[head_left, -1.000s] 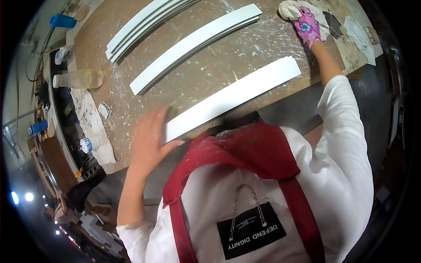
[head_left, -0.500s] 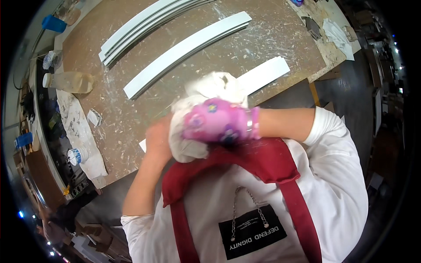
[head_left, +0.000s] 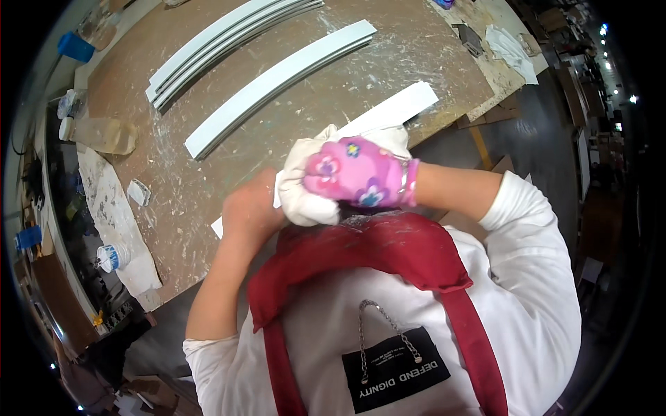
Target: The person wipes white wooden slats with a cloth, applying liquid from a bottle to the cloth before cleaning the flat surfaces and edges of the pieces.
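A white strip (head_left: pixel 395 109) lies along the near edge of the workbench, its middle covered by my hands. My bare left hand (head_left: pixel 251 204) is closed around the strip toward its left end, a small piece of which shows beyond my wrist. Over the strip, my right hand (head_left: pixel 354 172), in a pink glove with a flower pattern, grips a bunched cream cloth (head_left: pixel 298 197). The cloth rests on the strip and hangs to both sides of the glove. My right fingertips are hidden in its folds.
Beyond my hands lie a small stack of curved white strips (head_left: pixel 277 87) and a thicker stack (head_left: pixel 229 45) on the paint-marked workbench (head_left: pixel 173 229). At left stand a plastic bottle (head_left: pixel 104 134) of cloudy liquid and a white tub (head_left: pixel 113 257). A white rag (head_left: pixel 510 52) lies far right.
My gloved right hand and the cloth have moved slightly right and up along the strip. My left hand stays by the left end. The whole view has shifted a little.
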Demonstrator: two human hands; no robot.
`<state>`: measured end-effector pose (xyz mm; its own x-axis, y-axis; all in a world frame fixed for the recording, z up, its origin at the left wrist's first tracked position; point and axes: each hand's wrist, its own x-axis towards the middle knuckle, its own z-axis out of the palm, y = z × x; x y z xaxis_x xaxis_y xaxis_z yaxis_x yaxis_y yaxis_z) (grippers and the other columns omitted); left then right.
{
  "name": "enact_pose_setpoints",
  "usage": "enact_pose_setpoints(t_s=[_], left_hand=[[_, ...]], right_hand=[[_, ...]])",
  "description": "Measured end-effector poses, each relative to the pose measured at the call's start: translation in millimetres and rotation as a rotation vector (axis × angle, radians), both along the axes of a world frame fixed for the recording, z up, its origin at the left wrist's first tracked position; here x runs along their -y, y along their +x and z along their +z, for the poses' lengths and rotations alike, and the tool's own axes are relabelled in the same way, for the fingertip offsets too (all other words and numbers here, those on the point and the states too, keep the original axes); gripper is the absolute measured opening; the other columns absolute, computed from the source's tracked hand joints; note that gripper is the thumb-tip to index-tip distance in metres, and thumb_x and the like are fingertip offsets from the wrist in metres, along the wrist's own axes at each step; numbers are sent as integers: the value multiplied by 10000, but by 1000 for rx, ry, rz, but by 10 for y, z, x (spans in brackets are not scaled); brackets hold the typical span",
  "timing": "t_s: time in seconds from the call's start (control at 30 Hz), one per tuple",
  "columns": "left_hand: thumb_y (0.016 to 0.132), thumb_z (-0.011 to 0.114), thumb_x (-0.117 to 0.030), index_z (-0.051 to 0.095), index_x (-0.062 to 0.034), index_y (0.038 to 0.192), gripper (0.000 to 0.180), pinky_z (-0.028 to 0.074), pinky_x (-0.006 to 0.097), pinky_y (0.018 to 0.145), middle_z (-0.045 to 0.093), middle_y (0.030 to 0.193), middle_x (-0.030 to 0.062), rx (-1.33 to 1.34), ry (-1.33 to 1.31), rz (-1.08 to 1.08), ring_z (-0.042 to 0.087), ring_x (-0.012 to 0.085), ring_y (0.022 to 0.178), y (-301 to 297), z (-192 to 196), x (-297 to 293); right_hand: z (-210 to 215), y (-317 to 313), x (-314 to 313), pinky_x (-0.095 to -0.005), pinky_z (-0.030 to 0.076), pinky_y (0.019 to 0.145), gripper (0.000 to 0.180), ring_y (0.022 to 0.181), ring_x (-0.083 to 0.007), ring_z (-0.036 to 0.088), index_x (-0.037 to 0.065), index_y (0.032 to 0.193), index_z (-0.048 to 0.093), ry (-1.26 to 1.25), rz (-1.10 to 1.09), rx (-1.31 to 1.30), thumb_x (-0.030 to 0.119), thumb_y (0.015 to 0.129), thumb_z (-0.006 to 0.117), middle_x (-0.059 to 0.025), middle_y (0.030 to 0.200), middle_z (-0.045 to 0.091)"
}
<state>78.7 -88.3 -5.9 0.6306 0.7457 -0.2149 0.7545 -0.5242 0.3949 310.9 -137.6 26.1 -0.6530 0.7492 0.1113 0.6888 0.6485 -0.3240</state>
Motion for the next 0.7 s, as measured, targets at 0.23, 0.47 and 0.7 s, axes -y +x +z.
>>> enact_pose_setpoints(t_s=[0.23, 0.47, 0.7], left_hand=[[777, 669, -352, 532, -64, 898, 341, 508, 453, 620, 649, 802, 159, 55, 113, -24, 637, 355, 735, 7, 15, 38], [798, 639, -266, 519, -61, 894, 257, 512, 442, 621, 655, 836, 151, 76, 109, -37, 645, 349, 756, -74, -2, 44], [741, 726, -347, 526, -55, 1108, 510, 503, 452, 689, 655, 906, 185, -19, 7, 15, 634, 370, 828, -11, 68, 9]], right_hand=[[97, 1225, -87, -349, 522, 811, 319, 922, -254, 632, 142, 1087, 612, -46, -431, 184, 188, 777, 667, -119, 1077, 605], [-126, -367, -95, -338, 499, 801, 207, 900, -237, 609, 100, 996, 620, -152, 3, -250, 139, 807, 547, -95, 996, 608], [-51, 1498, -137, -362, 485, 849, 244, 957, -262, 618, 66, 1053, 628, 105, -608, 52, 74, 814, 581, -112, 1013, 632]])
